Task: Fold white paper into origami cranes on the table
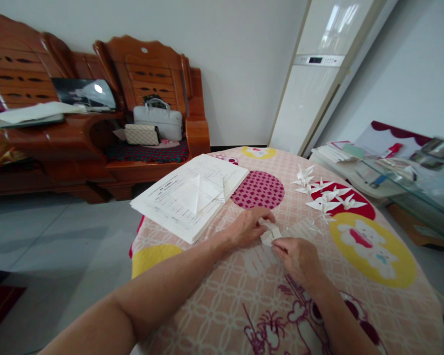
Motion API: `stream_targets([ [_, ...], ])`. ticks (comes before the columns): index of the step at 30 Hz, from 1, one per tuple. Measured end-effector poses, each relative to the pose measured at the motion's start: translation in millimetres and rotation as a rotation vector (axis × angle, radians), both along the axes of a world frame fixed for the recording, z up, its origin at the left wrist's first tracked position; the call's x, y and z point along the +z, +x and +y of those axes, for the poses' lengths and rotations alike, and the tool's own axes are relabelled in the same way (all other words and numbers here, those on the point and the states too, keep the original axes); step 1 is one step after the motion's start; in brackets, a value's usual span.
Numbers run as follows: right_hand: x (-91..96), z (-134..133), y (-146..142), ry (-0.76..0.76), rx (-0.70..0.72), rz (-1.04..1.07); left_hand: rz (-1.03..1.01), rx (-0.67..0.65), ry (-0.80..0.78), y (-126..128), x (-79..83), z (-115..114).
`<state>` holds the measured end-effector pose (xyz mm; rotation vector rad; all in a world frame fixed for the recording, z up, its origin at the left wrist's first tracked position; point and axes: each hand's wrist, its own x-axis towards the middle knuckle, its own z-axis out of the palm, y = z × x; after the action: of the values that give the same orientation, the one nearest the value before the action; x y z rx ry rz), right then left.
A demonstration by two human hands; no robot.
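Note:
A small folded piece of white paper (269, 233) lies between my hands over the middle of the table. My left hand (248, 226) curls over its far left side, thumb and fingers closed on the edge. The near right corner is pinched by my right hand (299, 257) between thumb and fingers. Several white paper cranes (329, 198) stand in a group to the right, beyond my right hand. To the left, a creased white paper square (197, 195) rests on a stack of printed sheets (170, 209).
A patterned cloth covers the round table (214, 305). Wooden chairs (144, 64) stand at the far left, holding a grey handbag (161, 121) and a quilted purse (141, 134). A tall white air conditioner (299, 98) is behind. At right, a glass-topped stand (403, 185) holds papers and clutter.

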<state>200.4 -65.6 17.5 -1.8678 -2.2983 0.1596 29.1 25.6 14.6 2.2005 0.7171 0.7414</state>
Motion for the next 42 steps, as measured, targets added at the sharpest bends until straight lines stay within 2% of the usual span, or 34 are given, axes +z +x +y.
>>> stream_targets([
  [4, -0.4, 2, -2, -0.024, -0.033, -0.006, 0.074, -0.287, 0.16, -8, 9.9, 5],
  [8, 0.9, 2, -7, -0.022, -0.071, -0.027, 0.243, -0.393, 0.291, -13, 13.1, 11],
  [14, -1.1, 4, -9, -0.026, -0.127, 0.056, 0.436, -0.386, 0.437, -15, 16.8, 8],
  [20, -1.9, 5, -8, -0.031, -0.139, 0.124, 0.442, -0.352, 0.571, -11, 22.0, 4],
  [28, -3.0, 6, -11, -0.03, -0.211, 0.224, 0.403, -0.337, 0.497, -14, 15.1, 14],
  [34, -1.2, 7, -14, -0.034, -0.247, 0.159, 0.388, -0.314, 0.436, -12, 7.3, 17],
  [42, 0.6, 9, -17, -0.042, -0.295, 0.101, 0.373, -0.301, 0.421, -9, 8.2, 16],
])
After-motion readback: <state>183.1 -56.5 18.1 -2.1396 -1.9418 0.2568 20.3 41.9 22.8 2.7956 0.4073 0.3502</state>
